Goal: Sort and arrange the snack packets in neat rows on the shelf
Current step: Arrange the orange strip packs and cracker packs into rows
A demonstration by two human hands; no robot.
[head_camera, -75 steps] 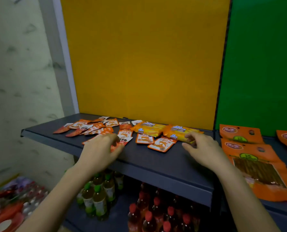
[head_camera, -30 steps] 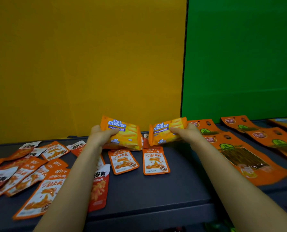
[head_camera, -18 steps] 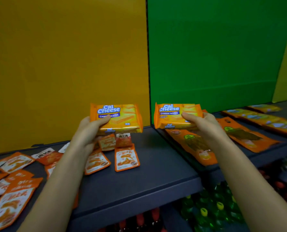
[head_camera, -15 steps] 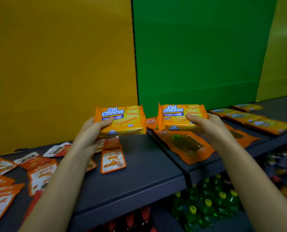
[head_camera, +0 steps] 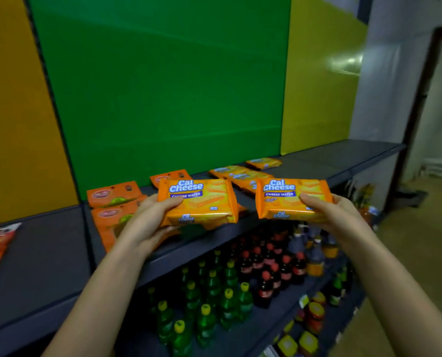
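Since half a second ago, both packets have travelled rightward along the shelf (head_camera: 47,253). The left hand (head_camera: 147,222) grips the left Cal Cheese packet (head_camera: 201,202) and the right hand (head_camera: 328,215) grips the right Cal Cheese packet (head_camera: 287,199), side by side and apart, held up near the shelf's front edge. Orange pouches (head_camera: 111,197) lie at 9 o'clock of them, and more wafer packets (head_camera: 240,173) at 12 o'clock.

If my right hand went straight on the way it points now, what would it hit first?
Probably the wafer packets lying on the shelf just beyond the Cal Cheese packet that the right hand holds; depth is unclear.
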